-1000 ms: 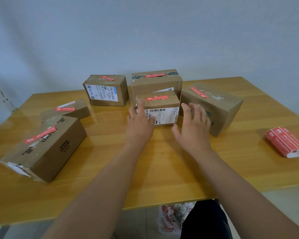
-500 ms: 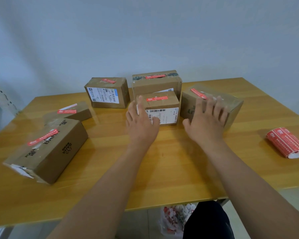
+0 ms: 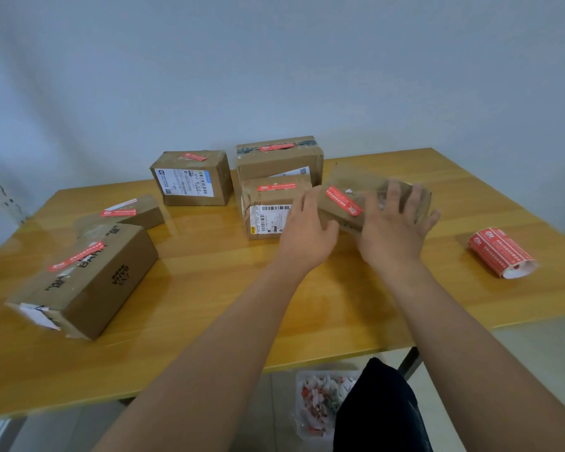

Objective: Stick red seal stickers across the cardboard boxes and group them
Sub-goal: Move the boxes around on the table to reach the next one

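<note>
- A wooden tabletop (image 3: 209,305) stands against a pale wall, seen from above and in front by the person working at it.
- Six cardboard boxes lie on or above it, each with a red seal sticker across its top.
- The left hand (image 3: 307,233) and the right hand (image 3: 395,230) hold a long box (image 3: 356,190) from its two ends; the box is tilted and blurred, and whether it rests on the wood cannot be told.
- The fingers of both hands are spread and bent around the box's edges.
- Just left of that box sits a small box with a barcode label (image 3: 268,207), and behind it a taller box (image 3: 278,161).
- Further left along the back stands a box with a white shipping label (image 3: 193,177).
- Near the left edge lie a flat box (image 3: 128,213) and, in front of it, a large box with black lettering (image 3: 88,278).
- A roll of red seal stickers (image 3: 499,251) lies on its side near the right edge, well apart from the boxes.
- Under the tabletop a clear bag of red and white scraps (image 3: 320,402) shows.
</note>
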